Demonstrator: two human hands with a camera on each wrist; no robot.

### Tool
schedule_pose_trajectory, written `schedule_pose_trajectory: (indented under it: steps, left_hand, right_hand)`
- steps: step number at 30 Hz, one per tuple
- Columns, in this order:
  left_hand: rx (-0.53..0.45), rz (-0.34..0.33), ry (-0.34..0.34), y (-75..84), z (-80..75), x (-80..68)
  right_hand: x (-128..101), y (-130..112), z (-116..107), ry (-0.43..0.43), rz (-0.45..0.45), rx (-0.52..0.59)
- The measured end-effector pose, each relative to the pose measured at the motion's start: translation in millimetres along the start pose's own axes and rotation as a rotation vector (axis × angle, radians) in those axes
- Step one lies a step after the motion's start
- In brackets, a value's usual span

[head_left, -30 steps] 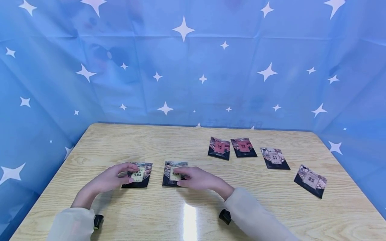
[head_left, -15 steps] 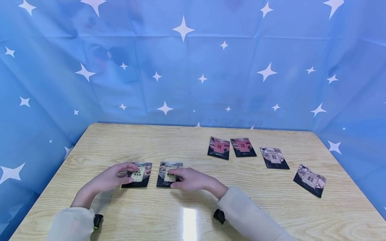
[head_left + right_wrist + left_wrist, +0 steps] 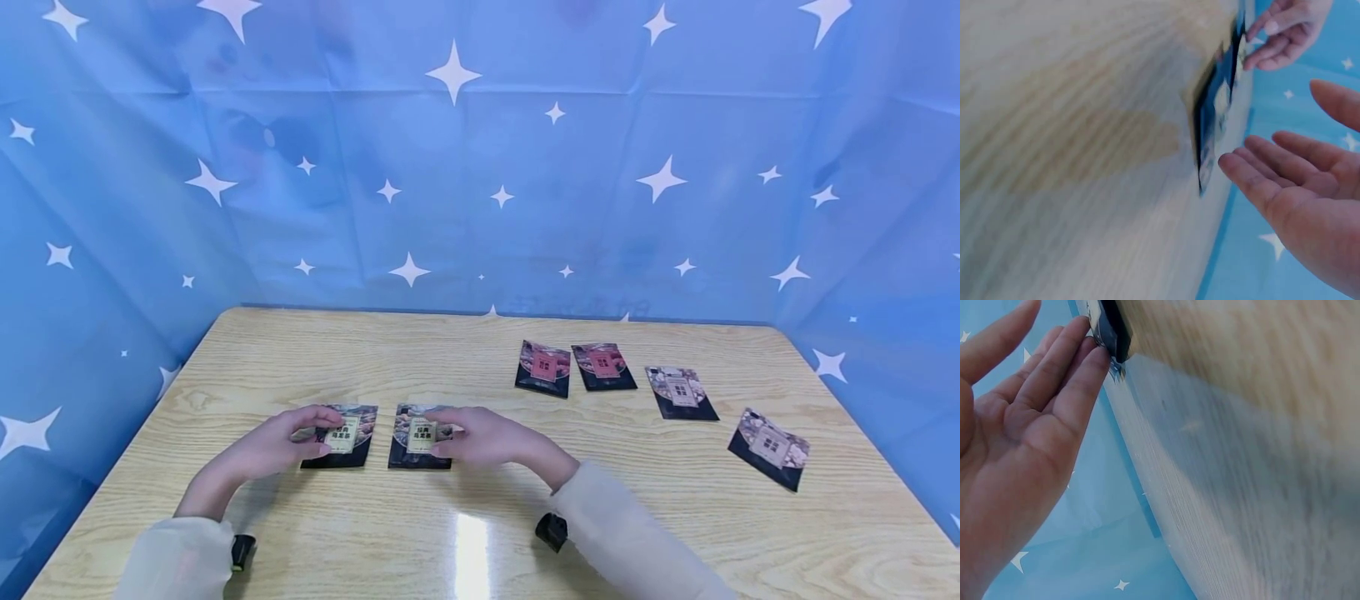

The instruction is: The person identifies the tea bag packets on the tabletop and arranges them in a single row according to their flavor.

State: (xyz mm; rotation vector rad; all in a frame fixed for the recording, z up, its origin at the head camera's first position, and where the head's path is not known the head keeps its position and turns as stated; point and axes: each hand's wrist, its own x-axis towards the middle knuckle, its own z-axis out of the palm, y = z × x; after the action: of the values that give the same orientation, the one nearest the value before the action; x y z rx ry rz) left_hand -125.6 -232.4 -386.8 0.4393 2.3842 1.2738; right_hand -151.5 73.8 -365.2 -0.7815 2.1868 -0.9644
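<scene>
Two dark snack packets with pale labels lie side by side on the wooden table [image 3: 480,517]. My left hand [image 3: 311,433] touches the left packet [image 3: 343,435] with straight fingertips [image 3: 1088,344] on its edge [image 3: 1110,331]. My right hand [image 3: 457,435] is at the right edge of the second packet [image 3: 420,435]. In the right wrist view its fingers [image 3: 1260,181] are straight and spread, just beside that packet's [image 3: 1213,119] edge and holding nothing. The left hand [image 3: 1279,31] shows beyond it.
Two packets with red labels [image 3: 543,367] [image 3: 603,366] lie further back right of centre. Two with whitish labels [image 3: 681,392] [image 3: 768,448] lie toward the right edge. Blue star-printed cloth [image 3: 480,167] walls the table on three sides.
My right hand slid the second packet leftward, close to the first one, and its fingers came off the label to the packet's right edge. The left hand stayed put.
</scene>
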Motion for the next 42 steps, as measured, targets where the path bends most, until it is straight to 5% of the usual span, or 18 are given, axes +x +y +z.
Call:
schedule_pose_trajectory:
  steps: [10, 18, 25, 42]
  left_hand:
    - [-0.009, 0.014, -0.011, 0.7, -0.4, -1.1]
    - [-0.012, 0.017, -0.006, 0.2, 0.0, -0.8]
    - [-0.002, 0.017, 0.002, -1.8, 0.9, 0.4]
    - [0.001, 0.013, 0.01, -2.7, 0.1, -0.7]
  right_hand:
    - [-13, 12, -33, 0.046, -0.069, 0.022]
    - [-28, 30, -70, 0.155, -0.026, -0.017]
    - [-37, 59, -98, 0.23, 0.052, 0.114]
    - [-39, 107, -105, 0.312, 0.121, 0.258]
